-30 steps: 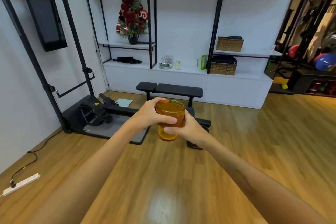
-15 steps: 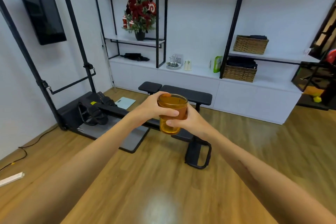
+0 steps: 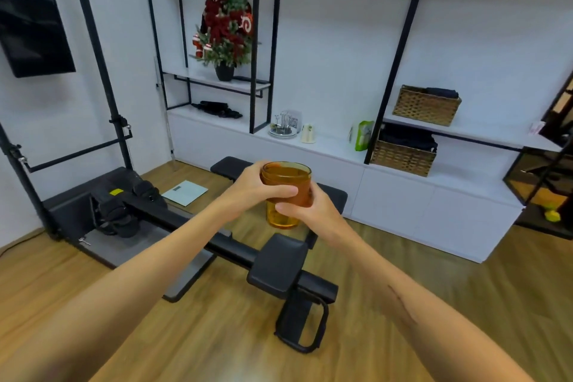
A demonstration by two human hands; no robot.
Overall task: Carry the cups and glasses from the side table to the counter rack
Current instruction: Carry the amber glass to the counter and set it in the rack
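An amber see-through glass (image 3: 286, 183) is held upright in front of me at chest height. My left hand (image 3: 257, 187) wraps its left side and front, fingers across the glass. On the right side and lower front sits my right hand (image 3: 310, 211). Both hands are closed on the same glass. Ahead on the white counter (image 3: 335, 149) stands a small metal cup rack (image 3: 282, 125) on a round tray, with a pale cup (image 3: 308, 133) beside it. The side table is out of view.
A black weight bench (image 3: 279, 270) lies on the wood floor between me and the counter. A black exercise frame with a mat (image 3: 102, 226) stands left. Wicker baskets (image 3: 403, 155), a green packet (image 3: 359, 135) and a small decorated tree (image 3: 226, 28) occupy the shelves.
The counter, shelves and bench have grown larger and shifted in view as I walked closer. Both hands keep the same hold on the glass.
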